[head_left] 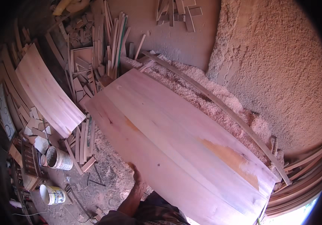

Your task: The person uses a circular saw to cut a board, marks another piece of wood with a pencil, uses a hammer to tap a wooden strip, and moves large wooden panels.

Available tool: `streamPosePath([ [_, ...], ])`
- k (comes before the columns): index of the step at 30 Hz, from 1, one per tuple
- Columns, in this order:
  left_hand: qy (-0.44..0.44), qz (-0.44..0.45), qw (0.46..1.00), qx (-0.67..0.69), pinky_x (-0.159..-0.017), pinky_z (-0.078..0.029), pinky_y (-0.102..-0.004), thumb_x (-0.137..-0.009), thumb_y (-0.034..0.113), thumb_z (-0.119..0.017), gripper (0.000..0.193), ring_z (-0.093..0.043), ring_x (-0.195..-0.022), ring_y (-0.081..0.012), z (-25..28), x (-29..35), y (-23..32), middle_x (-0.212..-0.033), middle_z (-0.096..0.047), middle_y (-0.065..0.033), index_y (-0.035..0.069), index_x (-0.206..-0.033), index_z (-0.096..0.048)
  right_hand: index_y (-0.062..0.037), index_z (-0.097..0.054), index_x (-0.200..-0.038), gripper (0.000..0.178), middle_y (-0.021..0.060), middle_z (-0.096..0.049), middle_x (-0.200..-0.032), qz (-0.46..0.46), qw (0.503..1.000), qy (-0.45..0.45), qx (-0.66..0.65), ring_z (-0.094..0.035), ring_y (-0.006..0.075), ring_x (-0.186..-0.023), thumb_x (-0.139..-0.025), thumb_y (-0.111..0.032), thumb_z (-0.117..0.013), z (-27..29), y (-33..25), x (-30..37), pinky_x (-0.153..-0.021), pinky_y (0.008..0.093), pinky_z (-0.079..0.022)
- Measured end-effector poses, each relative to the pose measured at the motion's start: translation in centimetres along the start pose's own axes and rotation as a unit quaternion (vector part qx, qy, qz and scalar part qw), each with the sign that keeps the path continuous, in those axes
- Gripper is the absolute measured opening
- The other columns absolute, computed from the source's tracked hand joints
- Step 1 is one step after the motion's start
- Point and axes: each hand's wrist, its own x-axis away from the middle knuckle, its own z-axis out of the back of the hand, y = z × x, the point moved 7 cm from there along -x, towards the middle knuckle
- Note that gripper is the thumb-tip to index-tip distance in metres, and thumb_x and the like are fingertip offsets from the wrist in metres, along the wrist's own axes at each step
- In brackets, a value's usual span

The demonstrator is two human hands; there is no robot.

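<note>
A large wooden panel (157, 135), made of joined pale and reddish boards, stretches slantwise across the middle of the view. Orange-brown patches and a few small knots mark its face. My left hand (136, 175) is at its near edge, closed on it from the side. The panel hides part of those fingers. Out of view is my right hand; the panel's lower right end runs toward the bottom of the picture.
Behind the panel, a long narrow board (221, 103) lies over heaped wood shavings (191, 80) by a rough wall (273, 75). To the left are another panel (48, 90), stacked offcuts (80, 80) and two buckets (59, 159). Long boards (299, 191) lie at right.
</note>
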Motion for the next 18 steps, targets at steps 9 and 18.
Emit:
streamPosePath([
  [9,-0.053,-0.072,0.983,-0.16,-0.114,-0.038,-0.0507,-0.099,0.075,-0.023,0.083,-0.041,-0.139,-0.0329,-0.3,-7.3,-1.3,-0.156,-0.04,-0.0092,0.015,-0.156,-0.033,-0.0081,-0.035,-0.154,0.074,0.0234,-0.038,-0.156,-0.073,0.991,-0.097,0.05,-0.031,0.0488,-0.143,-0.093,-0.045,-0.057,-2.1,-0.1,2.3,-0.113,0.0658,-0.028],
  [18,-0.07,-0.168,0.84,-0.51,-0.115,-0.028,-0.0619,-0.1,0.06,-0.041,0.074,-0.04,-0.141,-0.0396,-1.9,-5.5,-0.1,-0.152,-0.045,-0.0187,0.005,-0.15,-0.041,-0.0201,-0.035,-0.157,0.059,0.0127,-0.022,-0.167,-0.324,0.928,-0.148,-0.113,-0.015,0.0345,-0.154,-0.105,-0.049,-0.034,6.2,-4.2,1.1,-0.123,0.051,-0.02],
])
